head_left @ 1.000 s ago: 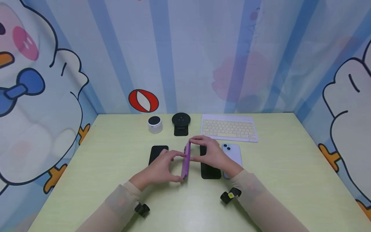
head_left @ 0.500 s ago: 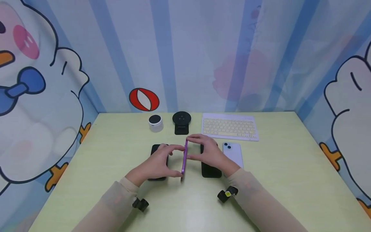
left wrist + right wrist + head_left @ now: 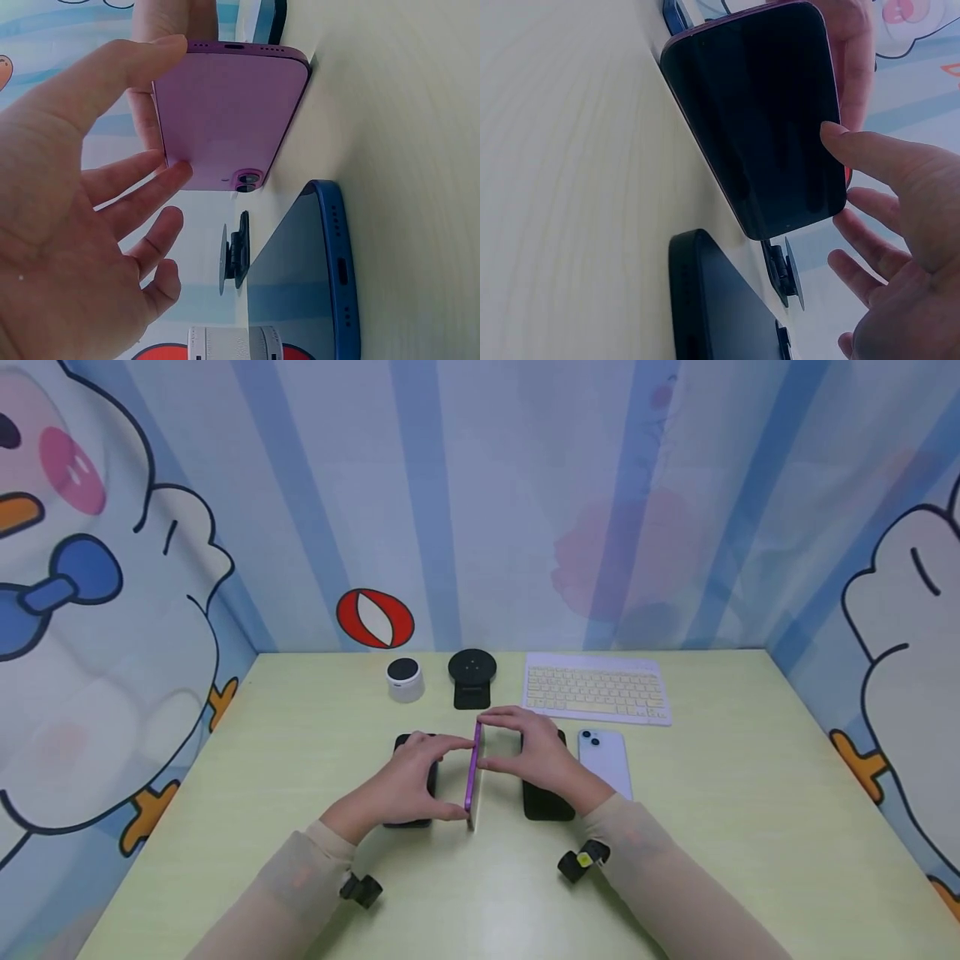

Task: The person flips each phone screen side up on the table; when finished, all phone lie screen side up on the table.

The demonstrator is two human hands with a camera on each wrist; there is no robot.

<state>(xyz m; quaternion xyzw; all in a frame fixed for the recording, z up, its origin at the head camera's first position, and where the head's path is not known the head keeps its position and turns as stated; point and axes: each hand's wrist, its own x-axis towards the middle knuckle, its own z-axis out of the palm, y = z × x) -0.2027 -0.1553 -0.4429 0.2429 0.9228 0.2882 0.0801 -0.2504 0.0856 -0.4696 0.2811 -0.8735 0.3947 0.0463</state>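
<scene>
A purple smartphone (image 3: 473,768) stands on a long edge between both hands, mid-table. My left hand (image 3: 401,781) pinches it, thumb at the near end and fingertips by its upper edge. My right hand (image 3: 542,752) holds the far part, thumb against the screen side. In the left wrist view the phone's purple back (image 3: 232,112) and camera lenses show; its dark screen (image 3: 757,120) faces the right wrist camera. Partly under the left hand lies a blue-edged phone (image 3: 339,262), screen up. Beneath the right hand is a black phone (image 3: 547,802), with a lavender phone (image 3: 606,760) beside it.
Along the back of the table (image 3: 720,827) stand a small white cylinder with a dark top (image 3: 405,681), a black round-headed stand (image 3: 472,677) and a lavender keyboard (image 3: 597,689). A printed curtain (image 3: 510,510) hangs behind the table's far edge.
The purple phone has tipped its upper edge leftward and shifted slightly left; its back no longer shows in the head view. Both hands moved left with it, uncovering more of the left phone's near end.
</scene>
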